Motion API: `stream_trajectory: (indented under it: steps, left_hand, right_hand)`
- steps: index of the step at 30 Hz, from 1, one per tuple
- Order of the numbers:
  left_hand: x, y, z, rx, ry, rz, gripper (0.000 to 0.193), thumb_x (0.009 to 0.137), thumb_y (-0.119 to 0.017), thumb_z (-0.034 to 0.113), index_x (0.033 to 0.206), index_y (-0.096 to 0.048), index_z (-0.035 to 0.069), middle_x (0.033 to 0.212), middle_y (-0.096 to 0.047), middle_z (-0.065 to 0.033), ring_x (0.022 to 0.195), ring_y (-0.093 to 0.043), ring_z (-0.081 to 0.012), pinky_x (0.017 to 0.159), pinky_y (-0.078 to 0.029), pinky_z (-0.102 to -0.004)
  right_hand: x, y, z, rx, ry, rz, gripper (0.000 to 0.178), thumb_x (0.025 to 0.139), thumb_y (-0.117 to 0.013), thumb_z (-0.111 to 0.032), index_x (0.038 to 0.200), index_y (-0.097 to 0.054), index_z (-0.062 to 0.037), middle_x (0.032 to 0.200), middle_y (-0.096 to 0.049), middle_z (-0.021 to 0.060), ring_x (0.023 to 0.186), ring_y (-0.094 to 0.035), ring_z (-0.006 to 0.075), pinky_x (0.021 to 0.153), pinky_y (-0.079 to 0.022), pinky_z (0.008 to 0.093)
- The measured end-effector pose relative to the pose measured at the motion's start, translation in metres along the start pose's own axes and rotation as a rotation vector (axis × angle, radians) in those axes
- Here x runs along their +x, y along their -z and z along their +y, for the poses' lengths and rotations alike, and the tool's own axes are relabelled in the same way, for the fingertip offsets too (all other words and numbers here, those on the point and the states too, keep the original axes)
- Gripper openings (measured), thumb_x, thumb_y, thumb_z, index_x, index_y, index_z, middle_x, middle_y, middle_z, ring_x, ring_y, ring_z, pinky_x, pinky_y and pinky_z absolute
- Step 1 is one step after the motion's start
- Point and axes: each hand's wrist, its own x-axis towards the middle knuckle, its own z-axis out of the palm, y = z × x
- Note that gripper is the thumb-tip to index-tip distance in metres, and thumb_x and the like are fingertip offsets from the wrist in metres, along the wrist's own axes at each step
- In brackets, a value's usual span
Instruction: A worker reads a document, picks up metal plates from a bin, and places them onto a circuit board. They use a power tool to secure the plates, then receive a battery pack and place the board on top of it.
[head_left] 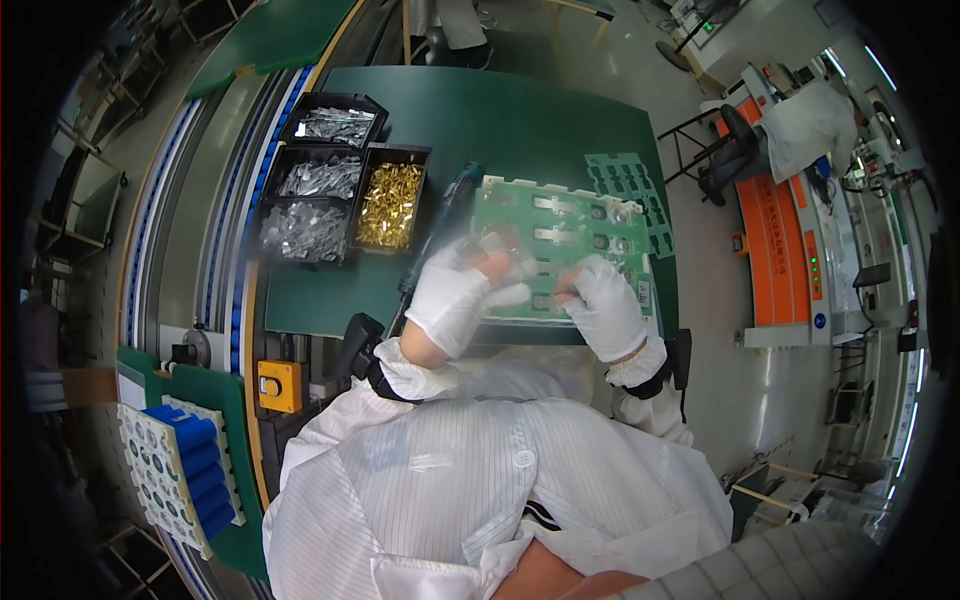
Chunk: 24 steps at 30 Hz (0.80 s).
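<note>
I see metal strips [555, 205] laid on the green board [578, 221], which sits on the table [480, 110], partly covered; what's left I can't tell. Over its near left, the left hand [458, 292] curls; near right, the right hand [607, 308] pinches, contents unclear. Well right of it, an orange cabinet [775, 255] bears printing.

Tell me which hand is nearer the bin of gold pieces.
Left: the left hand is right of the bin; the right hand is farther right, over the pale green panel.

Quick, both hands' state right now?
Left hand: blurred over the green board; grip cannot be told.
Right hand: curled over the board; anything held cannot be told.
</note>
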Motion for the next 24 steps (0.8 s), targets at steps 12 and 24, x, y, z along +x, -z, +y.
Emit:
stream_trajectory:
  steps: [12, 24]
  left_hand:
    - [-0.012, -0.025, -0.002, 0.453, 0.162, -0.171, 0.029, 0.084, -0.07, 0.022, 0.099, -0.06, -0.001, 0.082, -0.066, -0.0089, 0.056, -0.061, -0.0129, 0.041, -0.042, -0.021]
    - [-0.015, -0.031, -0.006, 0.582, 0.147, -0.072, 0.019, 0.084, -0.07, 0.02, 0.087, -0.058, 0.005, 0.061, -0.054, 0.0002, 0.046, -0.047, -0.0063, 0.04, -0.034, -0.0193]
  right_hand:
    - [-0.005, 0.007, -0.027, 0.73, -0.241, 0.198, 0.014, 0.08, -0.069, -0.002, 0.092, -0.062, -0.0032, 0.078, -0.063, 0.0008, 0.067, -0.055, 0.0063, 0.06, -0.045, 0.0212]
    - [-0.012, 0.01, -0.026, 0.878, -0.477, 0.133, 0.008, 0.081, -0.066, -0.001, 0.086, -0.06, -0.0016, 0.08, -0.064, 0.0042, 0.072, -0.058, 0.0089, 0.066, -0.048, 0.0243]
